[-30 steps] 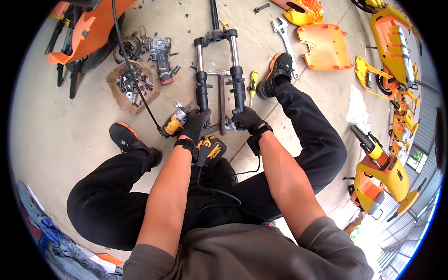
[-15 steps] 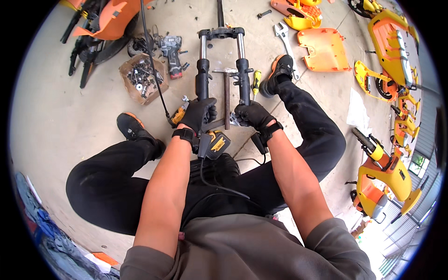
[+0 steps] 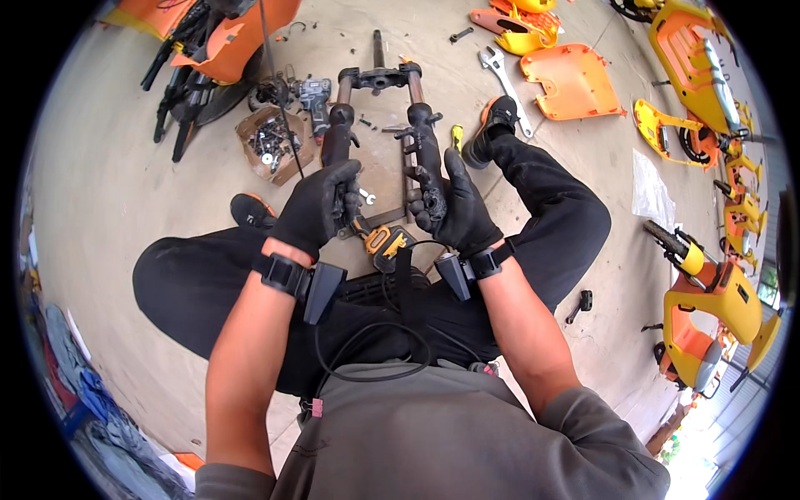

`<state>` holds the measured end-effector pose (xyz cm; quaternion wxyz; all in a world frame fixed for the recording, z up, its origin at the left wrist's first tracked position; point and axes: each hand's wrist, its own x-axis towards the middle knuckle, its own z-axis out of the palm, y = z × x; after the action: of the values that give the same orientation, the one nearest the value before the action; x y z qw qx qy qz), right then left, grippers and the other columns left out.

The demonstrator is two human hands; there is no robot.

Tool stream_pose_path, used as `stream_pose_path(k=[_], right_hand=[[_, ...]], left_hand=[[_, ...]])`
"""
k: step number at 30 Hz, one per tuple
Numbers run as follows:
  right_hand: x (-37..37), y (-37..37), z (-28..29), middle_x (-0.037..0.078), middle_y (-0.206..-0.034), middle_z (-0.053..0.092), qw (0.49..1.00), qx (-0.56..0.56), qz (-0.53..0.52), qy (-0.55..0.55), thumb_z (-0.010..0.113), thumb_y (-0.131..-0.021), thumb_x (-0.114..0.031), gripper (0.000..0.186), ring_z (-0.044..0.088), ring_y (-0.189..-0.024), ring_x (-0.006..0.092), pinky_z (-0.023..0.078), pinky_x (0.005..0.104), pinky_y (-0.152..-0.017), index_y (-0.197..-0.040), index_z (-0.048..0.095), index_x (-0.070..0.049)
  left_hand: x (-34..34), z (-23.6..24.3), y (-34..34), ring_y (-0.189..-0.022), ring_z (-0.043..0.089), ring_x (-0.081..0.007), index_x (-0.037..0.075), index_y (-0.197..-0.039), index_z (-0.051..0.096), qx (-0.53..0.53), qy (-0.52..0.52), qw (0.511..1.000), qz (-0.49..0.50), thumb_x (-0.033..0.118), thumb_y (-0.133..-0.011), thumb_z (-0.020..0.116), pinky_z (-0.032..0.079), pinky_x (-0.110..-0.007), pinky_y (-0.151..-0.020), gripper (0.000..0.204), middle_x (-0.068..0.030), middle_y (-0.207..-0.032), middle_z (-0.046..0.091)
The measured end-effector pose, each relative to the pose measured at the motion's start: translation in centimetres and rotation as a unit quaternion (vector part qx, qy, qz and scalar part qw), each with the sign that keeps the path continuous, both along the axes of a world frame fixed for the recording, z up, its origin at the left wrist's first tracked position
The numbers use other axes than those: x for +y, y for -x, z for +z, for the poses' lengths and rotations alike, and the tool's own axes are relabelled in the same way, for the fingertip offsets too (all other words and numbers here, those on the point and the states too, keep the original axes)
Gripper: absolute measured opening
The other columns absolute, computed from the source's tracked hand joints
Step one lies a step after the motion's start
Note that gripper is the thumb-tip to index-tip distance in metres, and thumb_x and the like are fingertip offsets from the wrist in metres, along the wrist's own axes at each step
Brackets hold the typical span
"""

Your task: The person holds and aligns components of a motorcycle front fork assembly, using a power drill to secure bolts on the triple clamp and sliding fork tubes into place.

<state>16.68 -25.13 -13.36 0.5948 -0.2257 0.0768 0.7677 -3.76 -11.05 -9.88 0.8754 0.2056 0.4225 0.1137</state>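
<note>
A black two-legged suspension fork (image 3: 427, 150) with a crown and stem at its far end is held in front of me, its near ends tilted up. My left hand (image 3: 315, 208), black-gloved, is closed round the near end of the left leg. Around the right leg's near end are the fingers of my right hand (image 3: 468, 204), also gloved, with the thumb stretched along its outer side. Both wrists carry strapped black devices. Below the hands lie a yellow-and-black cordless tool (image 3: 387, 242) and a small wrench (image 3: 367, 197). A T-shaped metal tool is partly hidden behind the right leg.
A cardboard box (image 3: 250, 133) of loose hardware and a drill (image 3: 315, 104) lie left of the fork. Right are a yellow screwdriver (image 3: 457, 136), an adjustable wrench (image 3: 504, 83) and an orange panel (image 3: 575, 81). Yellow scooters (image 3: 708, 308) stand far right; a cable (image 3: 417, 350) crosses my lap.
The fork's near ends have risen toward me, still in both hands, and the fork now looks tilted. My hands have turned, the right thumb now pointing up. The view has shifted slightly.
</note>
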Motion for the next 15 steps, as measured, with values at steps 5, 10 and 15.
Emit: stream_pose_path(k=[5, 10, 15], right_hand=[[0.0, 1.2, -0.2, 0.009, -0.083, 0.062, 0.988, -0.073, -0.088, 0.101, 0.055, -0.096, -0.046, 0.044, 0.061, -0.065, 0.0158, 0.05, 0.0251, -0.054, -0.109, 0.057, -0.004], [-0.2, 0.4, -1.4, 0.005, -0.082, 0.059, 0.995, 0.042, -0.046, 0.084, 0.055, -0.098, -0.037, 0.034, 0.054, -0.059, 0.0083, 0.045, 0.0195, -0.048, -0.106, 0.057, -0.004], [-0.3, 0.5, -2.0, 0.004, -0.078, 0.059, 0.979, -0.135, -0.002, 0.155, 0.056, -0.098, -0.038, 0.033, 0.054, -0.055, 0.0091, 0.044, 0.0204, -0.046, -0.099, 0.057, -0.006]], left_hand=[[-2.1, -0.4, -1.4, -0.063, 0.056, -0.007, 0.003, -0.102, 0.06, -0.007, 0.04, 0.996, 0.082, 0.024, -0.098, 0.057, 0.046, -0.019, -0.051, 0.022, -0.0058, -0.085, 0.064], [-1.5, -1.7, -1.2, -0.064, 0.056, -0.0057, 0.002, -0.102, 0.06, -0.032, 0.045, 0.997, 0.061, 0.024, -0.098, 0.057, 0.044, -0.017, -0.051, 0.023, -0.0068, -0.09, 0.064], [-1.3, -2.2, -1.3, -0.056, 0.048, -0.0031, 0.005, -0.095, 0.06, -0.017, 0.053, 0.998, 0.023, 0.022, -0.095, 0.062, 0.042, -0.017, -0.049, 0.017, 0.003, -0.072, 0.051]])
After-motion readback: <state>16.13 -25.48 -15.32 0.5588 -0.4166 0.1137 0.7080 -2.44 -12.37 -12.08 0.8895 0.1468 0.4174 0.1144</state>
